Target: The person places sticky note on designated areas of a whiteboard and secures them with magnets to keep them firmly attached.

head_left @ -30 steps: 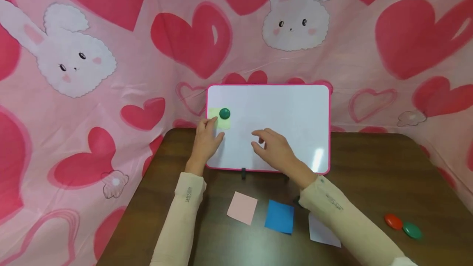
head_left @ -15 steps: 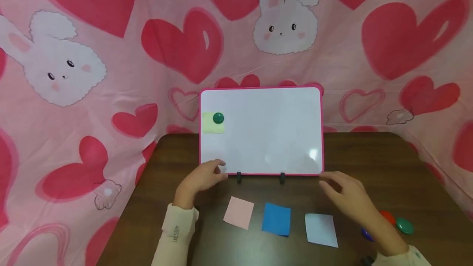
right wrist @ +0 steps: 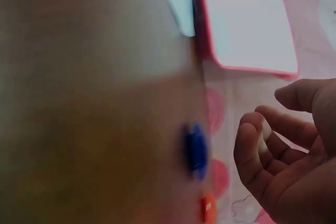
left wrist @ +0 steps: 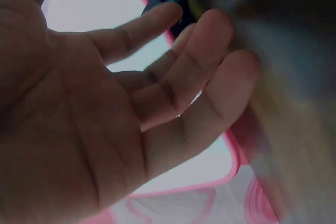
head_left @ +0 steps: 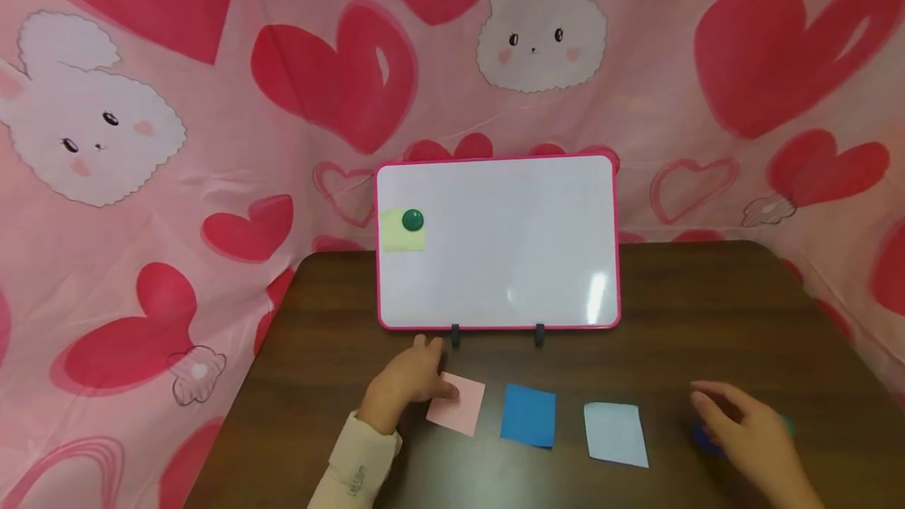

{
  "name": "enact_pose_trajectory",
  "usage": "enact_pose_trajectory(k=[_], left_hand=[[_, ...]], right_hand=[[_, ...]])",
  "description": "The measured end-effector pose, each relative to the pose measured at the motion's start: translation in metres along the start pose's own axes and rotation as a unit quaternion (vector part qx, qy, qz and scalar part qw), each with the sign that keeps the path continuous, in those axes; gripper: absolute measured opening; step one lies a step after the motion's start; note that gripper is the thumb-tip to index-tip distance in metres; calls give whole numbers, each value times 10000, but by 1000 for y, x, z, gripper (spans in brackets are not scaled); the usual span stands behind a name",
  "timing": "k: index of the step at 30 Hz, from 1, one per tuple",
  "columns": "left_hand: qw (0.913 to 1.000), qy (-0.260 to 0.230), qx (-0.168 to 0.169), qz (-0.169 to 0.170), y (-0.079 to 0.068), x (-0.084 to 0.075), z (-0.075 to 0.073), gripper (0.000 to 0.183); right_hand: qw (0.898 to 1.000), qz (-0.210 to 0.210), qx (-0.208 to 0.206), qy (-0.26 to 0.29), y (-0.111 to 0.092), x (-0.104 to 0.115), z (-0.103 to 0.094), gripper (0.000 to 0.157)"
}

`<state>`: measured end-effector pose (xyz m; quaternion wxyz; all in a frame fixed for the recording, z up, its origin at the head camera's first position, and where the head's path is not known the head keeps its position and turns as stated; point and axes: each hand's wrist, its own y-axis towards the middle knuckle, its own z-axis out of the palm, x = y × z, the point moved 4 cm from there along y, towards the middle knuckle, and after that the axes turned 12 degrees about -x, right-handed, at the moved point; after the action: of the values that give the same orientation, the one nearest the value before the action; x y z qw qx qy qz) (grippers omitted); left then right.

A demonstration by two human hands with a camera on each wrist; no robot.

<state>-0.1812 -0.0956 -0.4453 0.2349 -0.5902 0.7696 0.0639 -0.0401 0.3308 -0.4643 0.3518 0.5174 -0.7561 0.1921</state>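
Note:
My left hand (head_left: 412, 378) is over the left part of a pink sticky note (head_left: 463, 408), its thumb across the paper; whether it touches cannot be told. In the left wrist view its fingers (left wrist: 194, 77) are loosely bent, with nothing between them. My right hand (head_left: 752, 434) hovers above the round magnets on the right; the blue magnet (head_left: 705, 440) shows beside the fingers, and a green one (head_left: 789, 425) peeks out behind. The right wrist view has the blue magnet (right wrist: 196, 151) and a red one (right wrist: 209, 208) apart from the relaxed, bare fingers.
A pink-framed whiteboard (head_left: 498, 246) stands at the back on small black feet (head_left: 540, 335). On its left, a green magnet (head_left: 413, 220) sits on a yellow sticky note (head_left: 401, 239). Blue (head_left: 528, 416) and pale blue (head_left: 615, 433) notes lie on the wooden table (head_left: 679, 305).
Both hands have come down from the whiteboard. The left has moved to the pink note, the right across to the magnets. The yellow note and its magnet stay on the board.

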Motion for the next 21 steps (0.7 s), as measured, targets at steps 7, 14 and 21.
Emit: enact_pose_trajectory(k=[7, 14, 21], left_hand=[[9977, 613, -285, -18, 0, -10, 18, 80], [9972, 701, -263, 46, 1, -15, 19, 77], [9964, 820, -169, 118, -1, -16, 20, 71]], right_hand=[[9984, 573, 21, -13, -11, -20, -4, 53], [9931, 435, 339, -1037, -9, -30, 0, 55], [9898, 117, 215, -1402, -18, -36, 9, 54]])
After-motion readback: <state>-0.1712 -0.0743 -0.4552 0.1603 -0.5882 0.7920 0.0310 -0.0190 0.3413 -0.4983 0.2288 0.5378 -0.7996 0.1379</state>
